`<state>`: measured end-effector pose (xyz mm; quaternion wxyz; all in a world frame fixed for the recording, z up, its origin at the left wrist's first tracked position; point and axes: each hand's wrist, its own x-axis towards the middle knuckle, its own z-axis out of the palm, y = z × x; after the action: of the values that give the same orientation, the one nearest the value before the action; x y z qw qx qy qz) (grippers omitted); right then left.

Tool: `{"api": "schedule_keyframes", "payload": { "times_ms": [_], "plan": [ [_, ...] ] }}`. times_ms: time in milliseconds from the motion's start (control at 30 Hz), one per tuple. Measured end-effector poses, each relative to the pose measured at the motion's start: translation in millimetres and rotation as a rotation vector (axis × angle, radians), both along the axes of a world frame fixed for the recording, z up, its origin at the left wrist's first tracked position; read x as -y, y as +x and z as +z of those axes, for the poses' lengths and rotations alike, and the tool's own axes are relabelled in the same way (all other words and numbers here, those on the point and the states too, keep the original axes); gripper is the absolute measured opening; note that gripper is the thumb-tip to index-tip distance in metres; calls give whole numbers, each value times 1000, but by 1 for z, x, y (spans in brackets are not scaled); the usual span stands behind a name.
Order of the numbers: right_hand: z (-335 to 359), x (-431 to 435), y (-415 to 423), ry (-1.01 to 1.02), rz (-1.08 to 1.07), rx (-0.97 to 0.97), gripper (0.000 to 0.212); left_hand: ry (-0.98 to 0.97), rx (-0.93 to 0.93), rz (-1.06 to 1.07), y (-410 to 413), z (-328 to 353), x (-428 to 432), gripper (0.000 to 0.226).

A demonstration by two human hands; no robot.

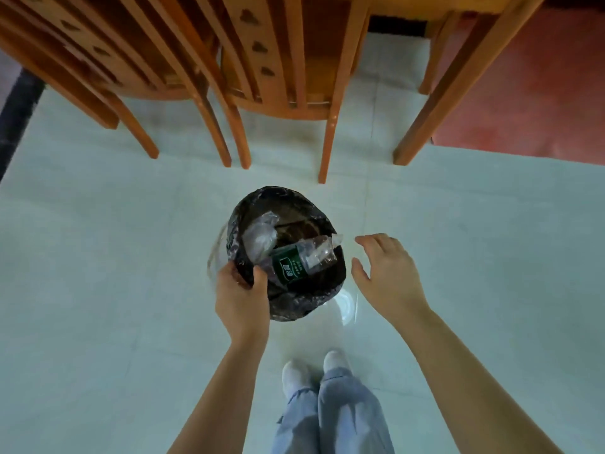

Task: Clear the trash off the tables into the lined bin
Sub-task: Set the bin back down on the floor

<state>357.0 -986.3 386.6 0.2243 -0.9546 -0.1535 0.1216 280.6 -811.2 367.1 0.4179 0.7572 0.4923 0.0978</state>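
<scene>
1. I'm looking down at the floor (pixel 98 257), pale and glossy, with wooden chairs (pixel 281 77) and a table leg (pixel 458 86) across the top of the view; no tabletop shows, so I can't tell what trash is left up there

2. The bin (pixel 288 253) stands on the floor just ahead of my feet, its black liner (pixel 304 303) folded over the rim. It looks fairly full, so I judge I'm at the drop-off end of a round rather than the start

3. My left hand (pixel 240 303) is closed on the near-left rim, fingers pinching liner and edge together. Worth holding that pinch: it stops the liner slipping in and steadies a light bin

4. My right hand (pixel 388 273) hovers just right of the rim, fingers spread and empty, touching nothing

5. The bottle (pixel 294 262), green label up, lies slantwise on top of the load with its neck end near the right rim, beside a clear crumpled bag (pixel 260 235)

6. To do this step well I'd press the bottle down flat with the right hand so nothing rides above the rim, keep the left grip firm, then let go once the load sits low
</scene>
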Motion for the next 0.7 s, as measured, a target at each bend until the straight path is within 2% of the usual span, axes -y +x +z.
{"api": "schedule_keyframes", "payload": {
  "times_ms": [67, 167, 300, 400, 567, 700],
  "plan": [
    [-44, 1, -2, -44, 25, -37, 33, -6, -36, 33, 2, -42, -6, 8],
    [-106, 4, 0, -106, 82, -74, 38, -51, -58, 73, 7, -105, -13, 18],
    [-170, 4, 11, -130, 80, -72, 38, -110, -106, 66, 7, -180, -12, 6],
    [-209, -2, 14, -126, 99, -80, 38, -145, -122, 9, 3, -229, -7, 11],
    [-262, -4, 16, -125, 72, -108, 37, -309, -94, 7, -1, -289, -4, 8],
    [-296, -5, 14, -122, 50, -123, 39, -379, -83, -2, 4, -329, -5, 18]
  ]
}}
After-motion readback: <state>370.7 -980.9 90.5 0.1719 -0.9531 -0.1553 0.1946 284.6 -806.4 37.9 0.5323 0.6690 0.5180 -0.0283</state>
